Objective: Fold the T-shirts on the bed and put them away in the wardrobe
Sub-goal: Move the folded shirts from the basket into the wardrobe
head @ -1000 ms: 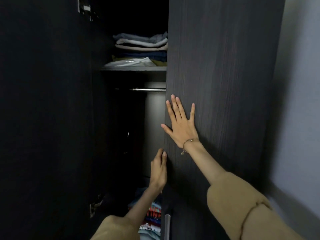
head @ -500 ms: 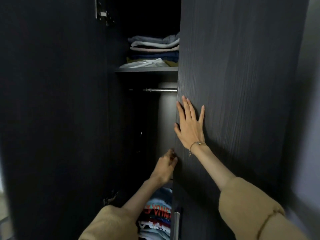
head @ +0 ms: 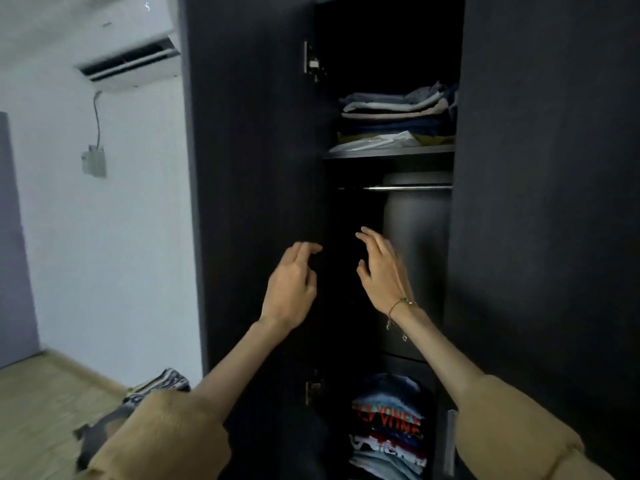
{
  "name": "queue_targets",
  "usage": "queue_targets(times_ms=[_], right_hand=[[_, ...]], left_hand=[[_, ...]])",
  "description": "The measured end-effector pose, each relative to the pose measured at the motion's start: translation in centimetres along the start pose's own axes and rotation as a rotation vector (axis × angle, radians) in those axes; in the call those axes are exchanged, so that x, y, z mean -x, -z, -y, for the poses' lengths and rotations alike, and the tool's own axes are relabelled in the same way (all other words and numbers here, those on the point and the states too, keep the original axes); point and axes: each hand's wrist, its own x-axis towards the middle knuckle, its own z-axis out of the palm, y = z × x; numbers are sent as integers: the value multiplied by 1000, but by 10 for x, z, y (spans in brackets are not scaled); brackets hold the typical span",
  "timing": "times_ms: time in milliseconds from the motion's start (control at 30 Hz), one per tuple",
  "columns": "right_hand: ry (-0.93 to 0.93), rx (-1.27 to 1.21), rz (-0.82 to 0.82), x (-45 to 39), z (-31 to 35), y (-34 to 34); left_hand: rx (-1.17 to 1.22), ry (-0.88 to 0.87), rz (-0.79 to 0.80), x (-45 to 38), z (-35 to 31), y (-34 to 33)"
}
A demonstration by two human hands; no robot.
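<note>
Both hands float in the middle of the frame, holding nothing. The left hand (head: 291,289) reaches for the wardrobe door (head: 256,188), its grip loose. The right hand (head: 381,271) is spread wide. Folded T-shirts (head: 388,427) sit low down, so the job looks nearly done.

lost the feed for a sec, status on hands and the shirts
Left hand and right hand both empty, fingers loose, raised before the open wardrobe. Folded T-shirts stacked in bottom compartment. Right door partly covers the opening.

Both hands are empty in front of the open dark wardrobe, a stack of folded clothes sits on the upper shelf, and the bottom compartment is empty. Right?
Not quite: the head view shows the bottom compartment holds a stack of folded printed T-shirts. The rest stands: left hand and right hand empty, folded clothes on the dark upper shelf.
</note>
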Motion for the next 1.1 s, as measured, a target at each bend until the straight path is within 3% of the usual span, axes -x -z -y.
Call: queue_targets(times_ms=[200, 333, 433, 500, 600, 700, 800, 1000, 1100], right_hand=[[-174, -105, 157, 49, 74, -43], [-147, -235, 265, 73, 126, -63], [-91, -288, 305, 78, 163, -71], [-58, -283, 309, 77, 186, -75], [-58, -182, 298, 69, 211, -81], [-74, -7, 263, 63, 224, -84], [-57, 119, 249, 68, 225, -90], [-25, 138, 319, 91, 213, -95], [-57, 102, 223, 94, 203, -90]], left_hand=[[-30, -205, -126, -6, 20, 86], [-154, -380, -267, -22, 29, 125], [-344, -290, -413, -38, 43, 139], [-311, -167, -445, -45, 51, 146], [20, -8, -338, -52, 57, 154], [391, 175, -88, -58, 62, 161], [299, 119, 50, -57, 61, 166], [181, 78, -97, -54, 54, 161], [166, 30, -109, -52, 39, 153]])
